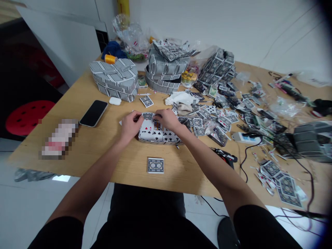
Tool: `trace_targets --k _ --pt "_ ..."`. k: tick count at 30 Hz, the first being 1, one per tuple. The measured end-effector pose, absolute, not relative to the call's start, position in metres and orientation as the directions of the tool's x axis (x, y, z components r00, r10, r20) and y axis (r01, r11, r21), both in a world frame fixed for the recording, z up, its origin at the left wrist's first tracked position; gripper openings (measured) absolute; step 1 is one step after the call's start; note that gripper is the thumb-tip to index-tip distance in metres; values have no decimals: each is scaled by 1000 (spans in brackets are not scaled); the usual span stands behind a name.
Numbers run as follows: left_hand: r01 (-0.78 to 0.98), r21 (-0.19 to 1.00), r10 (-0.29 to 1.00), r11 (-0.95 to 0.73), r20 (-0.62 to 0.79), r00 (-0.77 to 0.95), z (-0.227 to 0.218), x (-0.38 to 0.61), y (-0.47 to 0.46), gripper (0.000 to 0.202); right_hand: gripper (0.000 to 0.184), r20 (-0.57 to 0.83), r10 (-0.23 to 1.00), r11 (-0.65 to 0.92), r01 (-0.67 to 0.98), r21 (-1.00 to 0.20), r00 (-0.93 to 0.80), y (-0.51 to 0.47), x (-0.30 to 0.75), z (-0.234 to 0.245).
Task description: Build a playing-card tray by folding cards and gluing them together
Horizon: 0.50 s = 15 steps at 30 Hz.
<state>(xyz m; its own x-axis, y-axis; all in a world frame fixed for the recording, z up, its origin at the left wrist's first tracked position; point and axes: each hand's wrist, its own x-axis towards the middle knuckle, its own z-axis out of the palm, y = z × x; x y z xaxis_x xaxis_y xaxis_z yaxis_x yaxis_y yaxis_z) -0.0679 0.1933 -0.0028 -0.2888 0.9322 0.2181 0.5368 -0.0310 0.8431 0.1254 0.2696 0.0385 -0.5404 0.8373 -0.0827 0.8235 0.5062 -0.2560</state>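
A low box made of playing cards (158,134) lies on the wooden table (109,145) in front of me, its sides showing clubs and hearts faces. My left hand (131,125) is curled over its left rim, pinching a card edge. My right hand (168,119) is closed on the far rim, pressing a card with a patterned back there. A single face-down card (155,165) lies nearer the table's front edge, apart from both hands.
A black phone (93,113) and white earbud case (115,101) lie left. Two finished card boxes (115,79) (166,71) stand behind. Loose cards (223,103), plastic bags, a power strip (245,137) and cables crowd the right side. A yellow thread spool (110,58) sits at back.
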Motion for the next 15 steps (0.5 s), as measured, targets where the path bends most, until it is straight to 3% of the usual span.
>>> trace_targets --k 10,15 --pt "524 850 934 -62 234 -269 -13 -71 198 8 29 -71 841 499 819 -284 -537 266 125 36" --pt "473 874 926 -111 264 -271 -21 -73 201 16 31 -18 811 534 753 -385 -585 272 130 36"
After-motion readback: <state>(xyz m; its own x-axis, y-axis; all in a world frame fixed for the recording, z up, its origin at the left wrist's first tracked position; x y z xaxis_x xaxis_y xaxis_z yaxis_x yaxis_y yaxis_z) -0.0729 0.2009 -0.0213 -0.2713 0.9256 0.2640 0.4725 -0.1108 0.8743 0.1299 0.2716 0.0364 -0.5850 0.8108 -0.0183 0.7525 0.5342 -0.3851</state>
